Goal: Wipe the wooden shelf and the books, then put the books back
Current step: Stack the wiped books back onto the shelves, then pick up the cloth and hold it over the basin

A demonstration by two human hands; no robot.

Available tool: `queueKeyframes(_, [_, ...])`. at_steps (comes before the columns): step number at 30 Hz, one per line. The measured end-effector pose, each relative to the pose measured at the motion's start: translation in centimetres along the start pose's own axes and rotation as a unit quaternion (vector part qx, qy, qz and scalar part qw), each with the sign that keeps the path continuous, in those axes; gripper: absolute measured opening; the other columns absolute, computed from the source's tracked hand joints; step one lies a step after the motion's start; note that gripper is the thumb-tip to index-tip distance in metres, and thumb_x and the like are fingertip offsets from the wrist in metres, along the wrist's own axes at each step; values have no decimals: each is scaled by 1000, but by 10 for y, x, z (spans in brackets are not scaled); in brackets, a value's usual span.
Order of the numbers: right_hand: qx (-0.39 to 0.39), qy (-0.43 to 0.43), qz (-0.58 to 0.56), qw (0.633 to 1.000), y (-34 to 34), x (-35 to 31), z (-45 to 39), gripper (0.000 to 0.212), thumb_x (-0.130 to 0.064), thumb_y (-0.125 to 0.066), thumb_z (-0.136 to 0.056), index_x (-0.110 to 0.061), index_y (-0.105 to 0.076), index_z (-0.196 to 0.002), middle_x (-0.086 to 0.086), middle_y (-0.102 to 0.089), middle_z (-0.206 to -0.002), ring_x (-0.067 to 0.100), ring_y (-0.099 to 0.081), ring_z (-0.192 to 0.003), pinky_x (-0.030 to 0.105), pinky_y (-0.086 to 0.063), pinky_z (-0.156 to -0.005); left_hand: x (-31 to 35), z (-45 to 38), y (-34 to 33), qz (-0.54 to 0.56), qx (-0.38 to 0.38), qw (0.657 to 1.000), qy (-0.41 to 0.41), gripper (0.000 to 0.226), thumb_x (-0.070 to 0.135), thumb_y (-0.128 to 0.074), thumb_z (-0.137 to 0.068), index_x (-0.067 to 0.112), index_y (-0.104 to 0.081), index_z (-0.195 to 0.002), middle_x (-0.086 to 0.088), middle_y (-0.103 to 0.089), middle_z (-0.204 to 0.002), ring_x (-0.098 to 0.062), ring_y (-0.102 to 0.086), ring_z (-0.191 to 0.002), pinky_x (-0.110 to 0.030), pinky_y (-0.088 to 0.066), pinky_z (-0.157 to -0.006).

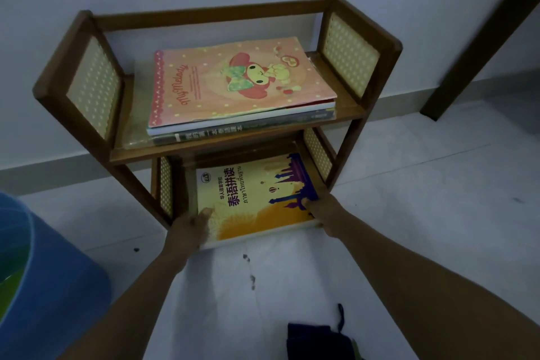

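On pale floor tiles (409,184) against the wall, the left hand (187,228) and right hand (324,210) grip the yellow book (257,199) at both near corners, half inside the wooden shelf's (233,140) lower level, so I judge the put-back step is in hand and next it needs a straight push inward.

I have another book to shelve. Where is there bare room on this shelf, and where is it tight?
Top board: bare strips beside the book stack, narrow by each rattan side panel. Lower tier: crowded; the yellow book, held by the left hand and right hand, nearly fills it.
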State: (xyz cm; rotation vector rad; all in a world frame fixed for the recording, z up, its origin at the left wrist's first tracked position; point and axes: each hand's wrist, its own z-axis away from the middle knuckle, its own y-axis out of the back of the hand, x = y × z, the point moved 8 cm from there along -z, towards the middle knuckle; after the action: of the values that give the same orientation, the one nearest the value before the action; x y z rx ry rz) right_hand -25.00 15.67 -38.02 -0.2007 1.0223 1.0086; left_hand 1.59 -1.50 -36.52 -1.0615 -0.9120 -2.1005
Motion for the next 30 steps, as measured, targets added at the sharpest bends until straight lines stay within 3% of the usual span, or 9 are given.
queueKeyframes(1, [-1, 10, -11, 1000, 2, -2, 5, 35, -20, -59, -88, -16, -52, -122, 7, -61, -110, 21, -59, -97, 36, -54, -82, 4, 4, -2, -13, -31, 999, -28, 19, 35, -65, -88, 17, -63, -94, 6, -66, -76, -12, -62, -70, -28, -49, -64])
queueKeyframes(3, [-30, 49, -47, 997, 3, -5, 19, 40, -17, -63, -86, -17, -51, -124, 2, -61, -110, 17, -60, -98, 29, -52, -76, 2, 11, -3, -26, -116, 989, -93, 72, 28, -84, -72, 27, -47, -134, 8, -65, -121, -9, -62, -111, -35, -54, -87])
queueKeyframes(4, [-51, 80, -53, 994, 4, -4, 27, 47, -15, -66, -83, -18, -50, -127, 1, -62, -113, 16, -61, -102, 29, -53, -79, 0, 16, -1, -35, -138, 982, -125, 97, 22, -91, -62, 28, -35, -142, 7, -58, -133, -10, -56, -122, -38, -52, -93])
queueKeyframes(6, [-63, 132, -5, 989, 6, -1, 39, 59, -6, -67, -78, -20, -47, -131, 2, -63, -116, 17, -62, -106, 36, -55, -86, 1, 20, 1, -85, -133, 968, -194, 112, 13, -92, -57, 37, -25, -144, 15, -51, -138, -4, -49, -128, -33, -51, -97])
queueKeyframes(9, [14, 211, 152, 966, 6, -8, 37, 67, -3, -66, -75, -19, -43, -135, 5, -57, -119, 17, -54, -108, 34, -50, -92, 20, 24, 6, -150, -44, 956, -246, 94, 2, -83, -67, 49, -32, -131, 33, -51, -121, 17, -50, -111, -15, -47, -90])
queueKeyframes(13, [113, 224, 214, 944, 8, -39, 26, 52, 4, -57, -86, -8, -45, -135, 15, -51, -122, 24, -52, -111, 18, -36, -87, 34, 12, 10, -196, 48, 951, -233, 47, 7, -74, -79, 25, -59, -120, 8, -63, -114, -12, -61, -103, -23, -46, -79])
queueKeyframes(17, [130, 187, 237, 944, 6, -54, 1, 51, 8, -51, -86, -8, -48, -135, 15, -56, -127, 27, -56, -113, 27, -46, -92, 22, -19, 11, -285, 71, 937, -191, 25, 16, -74, -77, 18, -66, -101, -3, -68, -105, -23, -64, -95, -30, -50, -72])
queueKeyframes(20, [140, 172, 264, 939, 3, -50, -5, 51, 5, -46, -89, -11, -47, -137, 16, -53, -127, 30, -54, -115, 38, -48, -98, 10, -31, 11, -318, 87, 927, -179, 29, 24, -75, -75, 17, -65, -102, -6, -65, -106, -24, -63, -92, -31, -52, -72])
queueKeyframes(30, [88, 117, 245, 958, -4, 5, 65, 68, -15, -59, -89, -15, -26, -148, 16, -41, -136, 28, -46, -123, 29, -38, -98, 10, 37, -13, -311, 178, 924, -133, 44, 24, -65, -82, 7, -50, -121, -23, -47, -122, -41, -50, -107, -43, -50, -79])
